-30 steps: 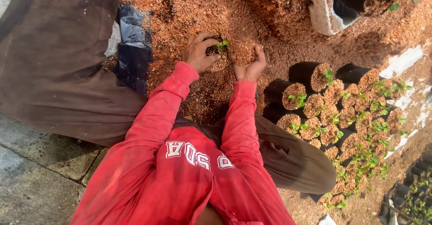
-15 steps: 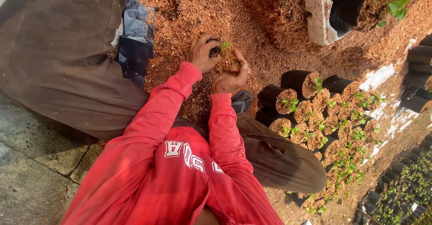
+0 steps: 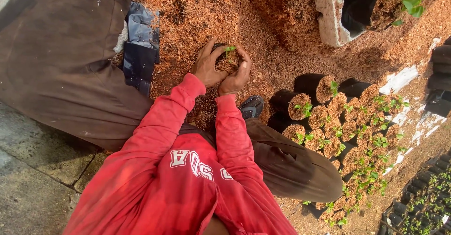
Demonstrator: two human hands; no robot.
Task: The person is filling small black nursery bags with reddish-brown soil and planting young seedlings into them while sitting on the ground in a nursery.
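Your left hand [image 3: 206,68] and your right hand [image 3: 236,77] are cupped together around one small black nursery bag filled with reddish-brown coir soil [image 3: 226,62], and a tiny green seedling [image 3: 229,50] stands up from its top. The bag sits between your two palms, directly in front of your fingers, on the big heap of loose reddish-brown growing medium [image 3: 263,23]. Its long axis looks close to upright, with the open mouth facing up toward the camera, but the lower part is hidden by your hands. Both hands are equally near; neither one is ahead. Your fingers are curled and pressed against the sides and the rim of the bag, not spread; the left thumb lies on the near edge. Both arms, in red long sleeves [image 3: 155,136], reach forward from your body and meet at the wrists, with the elbows bent. To your right, well apart from the hands, many filled black bags with green seedlings [image 3: 347,127] stand close together in rows. To your left lies a flat stack of empty black plastic bags [image 3: 140,51], just beside your brown trouser leg [image 3: 61,66].
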